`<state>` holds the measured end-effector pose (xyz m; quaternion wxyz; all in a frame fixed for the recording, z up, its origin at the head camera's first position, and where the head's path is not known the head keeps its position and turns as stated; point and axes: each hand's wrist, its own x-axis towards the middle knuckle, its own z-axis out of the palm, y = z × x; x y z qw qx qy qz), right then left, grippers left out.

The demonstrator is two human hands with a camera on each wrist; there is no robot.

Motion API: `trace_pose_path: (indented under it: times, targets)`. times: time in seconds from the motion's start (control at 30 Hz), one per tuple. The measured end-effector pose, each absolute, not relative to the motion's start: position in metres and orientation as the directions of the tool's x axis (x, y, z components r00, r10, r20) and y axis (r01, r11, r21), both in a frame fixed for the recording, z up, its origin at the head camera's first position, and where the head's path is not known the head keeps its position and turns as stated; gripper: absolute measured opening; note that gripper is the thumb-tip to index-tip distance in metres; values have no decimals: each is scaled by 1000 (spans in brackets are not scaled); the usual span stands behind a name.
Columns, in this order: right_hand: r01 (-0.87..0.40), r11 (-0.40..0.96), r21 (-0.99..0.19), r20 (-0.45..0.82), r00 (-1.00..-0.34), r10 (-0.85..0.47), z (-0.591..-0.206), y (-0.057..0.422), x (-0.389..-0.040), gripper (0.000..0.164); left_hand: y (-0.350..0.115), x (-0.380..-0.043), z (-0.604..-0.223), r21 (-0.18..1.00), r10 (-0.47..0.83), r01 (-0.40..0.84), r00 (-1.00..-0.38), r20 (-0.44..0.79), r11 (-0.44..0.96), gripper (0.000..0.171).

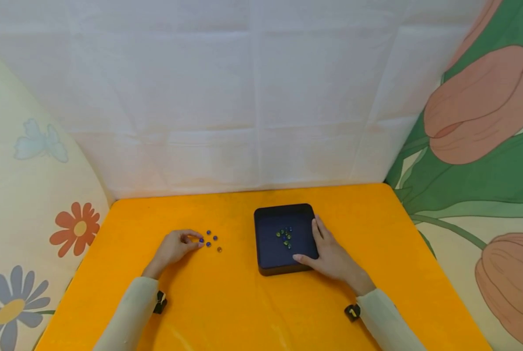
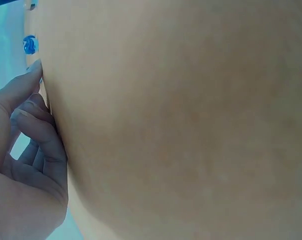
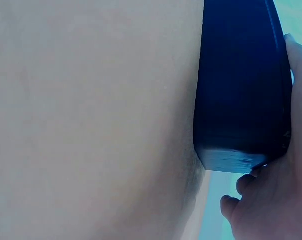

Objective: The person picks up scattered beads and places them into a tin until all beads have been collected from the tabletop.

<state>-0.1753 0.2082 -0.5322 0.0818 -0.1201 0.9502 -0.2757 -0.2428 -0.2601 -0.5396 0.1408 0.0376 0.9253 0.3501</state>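
Between the thumb and index finger of my left hand (image 1: 176,247) is a blue marble (image 1: 201,240), pinched close over the orange tabletop. Right beside those fingertips lie several more blue marbles (image 1: 208,244) and one amber marble (image 1: 219,249). In the left wrist view the fingers are bent and another blue marble (image 2: 30,45) shows past the thumb tip. My right hand (image 1: 331,256) grips the near right corner of a dark square tray (image 1: 261,271), thumb over the rim, fingers along its right side. Green and blue marbles (image 1: 286,237) lie grouped on the tray floor.
The orange table (image 1: 226,302) runs back to a white cloth wall (image 1: 191,97). Flower-patterned panels stand at the left (image 1: 29,195) and right (image 1: 476,195). Black bands (image 1: 352,312) sit at both wrists.
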Motion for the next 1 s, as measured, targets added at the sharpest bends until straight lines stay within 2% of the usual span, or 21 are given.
trace_pose_path:
  times: [0.47, 1.0]
  targets:
    - [-181, 826, -534, -102, -956, -275, -531, 208, -176, 123, -265, -247, -537, 693, 210, -12, -949, -235, 721, 33]
    - [-181, 827, -532, -98, -957, -273, -534, 207, -177, 123, -255, -246, -511, 745, 216, 21, -962, -166, 667, 41]
